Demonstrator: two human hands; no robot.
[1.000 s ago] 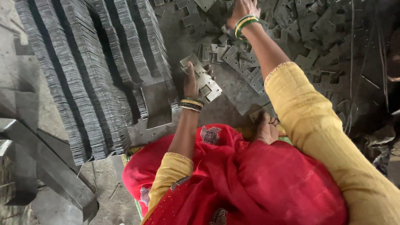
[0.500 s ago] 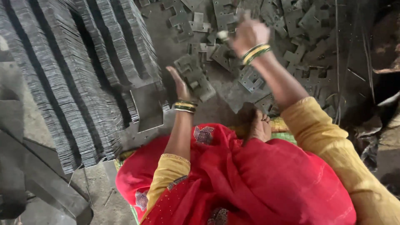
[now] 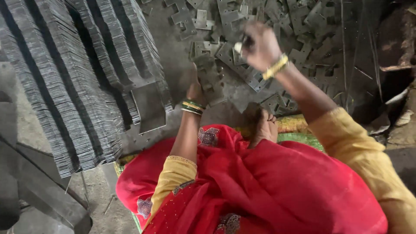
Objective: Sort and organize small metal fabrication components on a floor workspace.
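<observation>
Head view: my left hand (image 3: 196, 92) lies spread on a small stack of metal plates (image 3: 211, 80); right hand (image 3: 259, 45) pinches one plate, blurred; square edges before adding

Thin stamped plates (image 3: 242, 73) of dull grey sheet metal, matt and lightly scuffed, lie loose on a rough, dusty concrete floor (image 3: 173, 56), beside stacked rows of plates (image 3: 65, 86) of the same metal whose cut edges catch a faint sheen. Glossy bangles in gold and green ring the wrists above the left hand (image 3: 196, 92) and the right hand (image 3: 260, 45). The person wears soft red cloth (image 3: 260, 186) with small embroidered patches over matt mustard-yellow fabric sleeves (image 3: 359, 156).
</observation>
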